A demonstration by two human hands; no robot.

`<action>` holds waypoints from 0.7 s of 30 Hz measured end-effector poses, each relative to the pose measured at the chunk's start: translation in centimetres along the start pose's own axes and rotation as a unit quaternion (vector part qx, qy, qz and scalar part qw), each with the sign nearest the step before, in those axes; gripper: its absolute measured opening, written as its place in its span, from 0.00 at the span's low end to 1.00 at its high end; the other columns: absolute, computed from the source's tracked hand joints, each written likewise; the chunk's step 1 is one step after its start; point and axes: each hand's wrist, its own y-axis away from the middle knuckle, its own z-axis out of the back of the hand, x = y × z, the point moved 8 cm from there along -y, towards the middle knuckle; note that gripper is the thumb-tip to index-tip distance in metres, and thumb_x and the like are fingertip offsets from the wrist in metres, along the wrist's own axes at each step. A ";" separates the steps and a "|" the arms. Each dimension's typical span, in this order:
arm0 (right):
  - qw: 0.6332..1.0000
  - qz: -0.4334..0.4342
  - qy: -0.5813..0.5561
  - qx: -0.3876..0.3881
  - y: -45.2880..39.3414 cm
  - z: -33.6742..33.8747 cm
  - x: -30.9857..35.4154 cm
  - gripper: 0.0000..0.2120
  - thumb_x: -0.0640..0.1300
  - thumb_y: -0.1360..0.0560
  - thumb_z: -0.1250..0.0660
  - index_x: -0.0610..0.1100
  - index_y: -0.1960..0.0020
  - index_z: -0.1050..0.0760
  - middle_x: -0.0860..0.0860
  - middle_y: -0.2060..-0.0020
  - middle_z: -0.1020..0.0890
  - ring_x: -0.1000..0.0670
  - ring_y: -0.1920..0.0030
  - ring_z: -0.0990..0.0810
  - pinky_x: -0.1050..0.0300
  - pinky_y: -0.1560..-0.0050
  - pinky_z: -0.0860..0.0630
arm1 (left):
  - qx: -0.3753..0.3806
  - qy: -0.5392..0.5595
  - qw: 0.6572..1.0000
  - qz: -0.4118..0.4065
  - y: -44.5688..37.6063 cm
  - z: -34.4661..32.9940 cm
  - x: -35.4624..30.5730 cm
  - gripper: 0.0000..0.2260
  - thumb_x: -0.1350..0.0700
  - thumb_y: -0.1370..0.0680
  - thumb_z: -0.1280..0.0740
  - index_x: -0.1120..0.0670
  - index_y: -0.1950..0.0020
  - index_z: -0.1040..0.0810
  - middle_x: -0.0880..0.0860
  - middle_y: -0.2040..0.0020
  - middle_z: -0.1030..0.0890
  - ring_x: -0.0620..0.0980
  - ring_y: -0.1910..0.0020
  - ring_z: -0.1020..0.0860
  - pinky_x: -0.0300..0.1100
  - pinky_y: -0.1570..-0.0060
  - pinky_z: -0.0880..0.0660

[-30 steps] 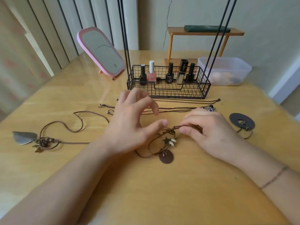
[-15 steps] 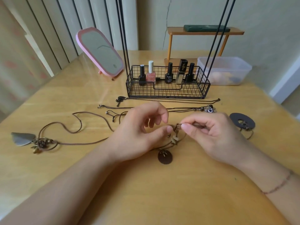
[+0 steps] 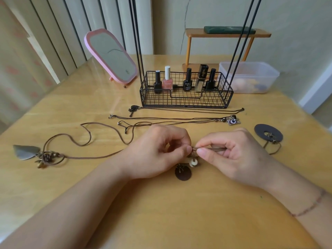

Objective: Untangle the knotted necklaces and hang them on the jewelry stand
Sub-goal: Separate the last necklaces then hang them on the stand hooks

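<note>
frame centre: left hand (image 3: 158, 151), right hand (image 3: 231, 155) pinched knot (image 3: 193, 149) | knot seemingly tight | risk: pulling cinches cord

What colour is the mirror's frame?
Pink; the mirror shows clearly in the head view, at back left.

The wooden bench (image 3: 161, 212) carries a black wire basket (image 3: 186, 97) at its middle back, with a pink mirror (image 3: 110, 54) standing to the left and a clear tub (image 3: 248, 77) to the right. A small wooden shelf (image 3: 228, 32) stands behind them. In front of the basket 3 thin cords (image 3: 179, 117) lie stretched side by side. At the left lies a cord necklace with a grey leaf pendant (image 3: 25, 152). A dark ring pendant (image 3: 268, 132) lies at the right. A round brown disc (image 3: 183, 173) rests near the middle.
</note>
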 end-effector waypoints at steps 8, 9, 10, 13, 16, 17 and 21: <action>0.997 0.017 0.045 -0.058 0.1 0.7 0.8 0.09 0.53 0.25 0.31 0.51 0.51 0.15 0.58 0.64 0.14 0.55 0.66 0.16 0.51 0.67 0.20 | -0.063 0.075 0.994 0.050 0.0 0.5 1.2 0.06 0.58 0.27 0.30 0.56 0.63 0.19 0.51 0.69 0.21 0.41 0.70 0.28 0.38 0.68 0.28; 0.997 0.013 0.046 -0.060 0.0 0.7 0.8 0.09 0.54 0.26 0.30 0.52 0.51 0.15 0.60 0.65 0.15 0.56 0.66 0.17 0.53 0.66 0.20 | -0.067 0.076 0.994 0.043 0.0 0.6 1.1 0.05 0.59 0.27 0.30 0.56 0.63 0.19 0.53 0.68 0.20 0.42 0.70 0.27 0.40 0.68 0.27; 0.997 0.011 0.044 -0.062 0.0 0.7 0.8 0.09 0.55 0.26 0.29 0.52 0.52 0.15 0.62 0.66 0.16 0.58 0.68 0.18 0.56 0.67 0.21 | -0.071 0.075 0.994 0.032 0.0 0.7 0.9 0.05 0.59 0.27 0.29 0.56 0.63 0.19 0.54 0.68 0.20 0.45 0.69 0.27 0.41 0.67 0.27; 0.996 0.029 0.035 -0.072 0.0 1.0 1.4 0.07 0.51 0.26 0.26 0.49 0.51 0.14 0.66 0.65 0.17 0.62 0.67 0.18 0.64 0.66 0.22 | -0.084 0.083 0.993 0.013 0.1 1.0 0.6 0.04 0.61 0.27 0.29 0.57 0.62 0.19 0.55 0.66 0.19 0.51 0.68 0.24 0.41 0.65 0.25; 0.989 0.066 0.092 -0.093 0.2 1.2 1.8 0.08 0.53 0.23 0.30 0.51 0.50 0.14 0.53 0.66 0.14 0.52 0.67 0.17 0.53 0.67 0.21 | -0.083 0.095 0.992 0.032 0.0 0.9 1.0 0.04 0.60 0.26 0.29 0.57 0.61 0.19 0.54 0.65 0.18 0.55 0.66 0.22 0.48 0.63 0.22; 0.986 0.074 0.110 -0.102 0.3 1.3 1.9 0.08 0.53 0.22 0.31 0.51 0.50 0.14 0.50 0.67 0.16 0.49 0.68 0.18 0.52 0.68 0.23 | -0.081 0.101 0.991 0.039 0.0 0.8 1.0 0.04 0.60 0.26 0.29 0.56 0.60 0.19 0.54 0.64 0.17 0.55 0.65 0.20 0.49 0.61 0.21; 0.982 0.091 0.122 -0.114 0.2 1.4 2.0 0.09 0.48 0.23 0.31 0.45 0.52 0.14 0.53 0.64 0.18 0.52 0.65 0.21 0.56 0.67 0.26 | -0.093 0.116 0.987 0.054 0.2 0.9 1.0 0.04 0.62 0.25 0.27 0.56 0.58 0.18 0.52 0.63 0.16 0.53 0.63 0.17 0.46 0.57 0.19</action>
